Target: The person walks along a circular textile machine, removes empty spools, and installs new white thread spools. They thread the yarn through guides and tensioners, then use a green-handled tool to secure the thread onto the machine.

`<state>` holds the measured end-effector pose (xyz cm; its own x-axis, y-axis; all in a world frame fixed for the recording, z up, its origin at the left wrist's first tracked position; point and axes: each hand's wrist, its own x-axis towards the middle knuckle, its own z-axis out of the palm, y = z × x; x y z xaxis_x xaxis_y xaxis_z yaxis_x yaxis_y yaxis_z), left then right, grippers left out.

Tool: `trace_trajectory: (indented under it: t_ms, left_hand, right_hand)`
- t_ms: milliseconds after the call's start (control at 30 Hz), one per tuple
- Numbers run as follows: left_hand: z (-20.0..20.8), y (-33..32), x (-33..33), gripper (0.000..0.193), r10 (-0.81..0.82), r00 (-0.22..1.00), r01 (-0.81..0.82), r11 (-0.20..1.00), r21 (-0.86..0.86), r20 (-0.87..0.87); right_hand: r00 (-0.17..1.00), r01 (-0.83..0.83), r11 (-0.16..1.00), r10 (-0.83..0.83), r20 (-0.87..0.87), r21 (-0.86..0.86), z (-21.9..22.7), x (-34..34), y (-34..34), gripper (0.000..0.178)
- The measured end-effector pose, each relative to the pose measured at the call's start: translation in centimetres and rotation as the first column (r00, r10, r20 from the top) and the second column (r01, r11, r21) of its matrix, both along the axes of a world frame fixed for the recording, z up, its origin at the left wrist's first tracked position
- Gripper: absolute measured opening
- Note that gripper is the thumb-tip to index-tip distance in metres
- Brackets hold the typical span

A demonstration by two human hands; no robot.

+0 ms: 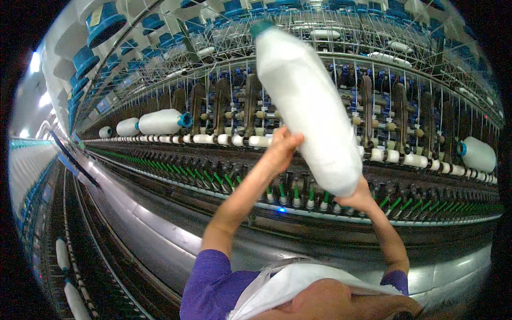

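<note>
A large white roving bobbin [312, 106] with a teal top end is held up in front of the spinning frame, tilted with its top leaning to the left. My left hand [285, 148] grips its left side, thumb against the wound roving. Around the lower end is my right hand [358, 197], whose fingers are partly hidden behind the bobbin. Behind it runs a row of white rollers [258, 141]. Just below stand several spindles with green tips [296, 193].
More white roving bobbins lie along the frame at the left [160, 122] and the right [478, 154]. Blue-topped holders [105, 24] hang overhead among thin metal rods. A second machine with white bobbins [77, 301] stands at the lower left, across a narrow aisle.
</note>
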<state>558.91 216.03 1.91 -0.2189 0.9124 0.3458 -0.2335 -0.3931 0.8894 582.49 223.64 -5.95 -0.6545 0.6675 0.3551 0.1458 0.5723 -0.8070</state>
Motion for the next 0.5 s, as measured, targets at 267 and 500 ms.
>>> trace_trajectory:
  t_ms: [267,500]
  left_hand:
    - [18.3,-1.3,-7.8,0.065,0.332,0.823,-0.196,0.928,0.319,-0.461]
    - [24.8,-7.8,-7.7,0.051,0.843,-0.043,-0.081,0.533,0.842,-0.537]
  right_hand:
    - [0.885,0.088,0.989,-0.023,-0.466,0.12,12.4,-16.0,-1.0,0.076]
    - [0.663,0.395,0.881,-0.076,-0.745,0.262,29.7,-23.1,2.9,0.052]
